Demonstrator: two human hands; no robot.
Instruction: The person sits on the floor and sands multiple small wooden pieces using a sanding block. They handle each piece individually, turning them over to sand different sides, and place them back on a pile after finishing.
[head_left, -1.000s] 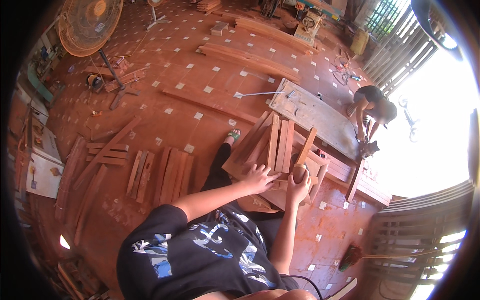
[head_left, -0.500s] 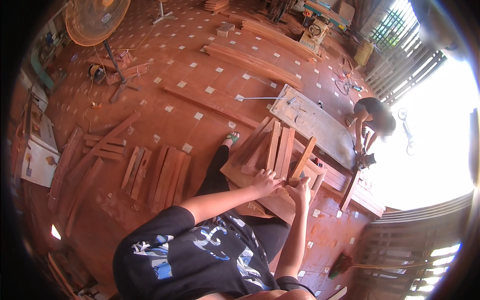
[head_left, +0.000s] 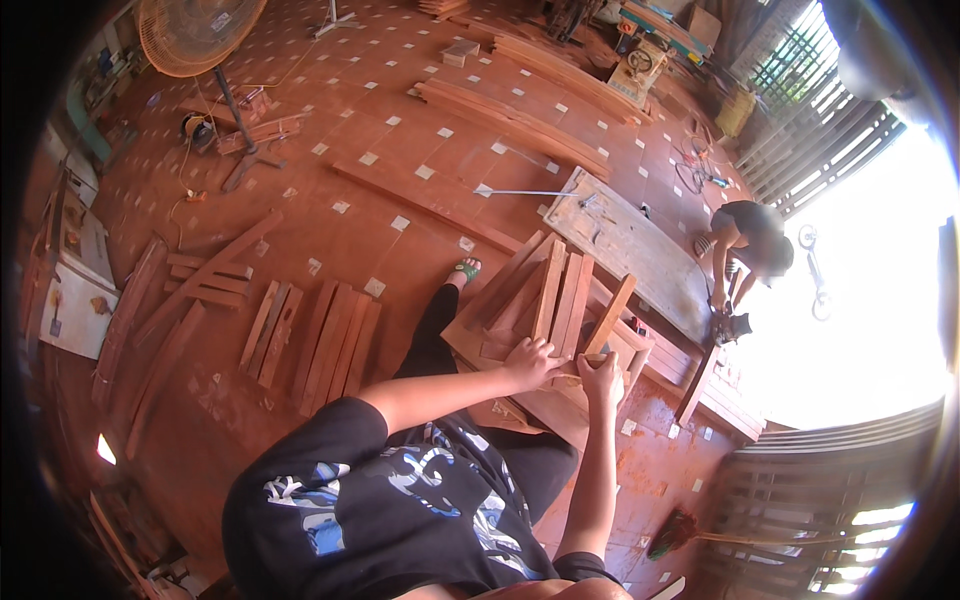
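Observation:
In front of my body stands a reddish wooden frame (head_left: 470, 335) with angled boards. Several wooden slats (head_left: 570, 303) lean up from it side by side. My left hand (head_left: 533, 365) is closed at the near ends of these slats, its fingers curled and the thumb toward the right hand. Close beside it, my right hand (head_left: 601, 378) is closed on a small wooden piece (head_left: 594, 357) at the near end of a separate slanted slat (head_left: 610, 315). The fingers partly hide the wood between both hands.
A long work board (head_left: 640, 255) lies beyond the frame; another person (head_left: 745, 240) bends over a tool at its right end. Cut boards (head_left: 340, 345) lie on the tiled floor at left, near a standing fan (head_left: 235, 110). A broom (head_left: 680, 530) is at lower right.
Both hands stay at the slat ends, with the right hand's grip shifted only slightly. The whole view has shifted a little.

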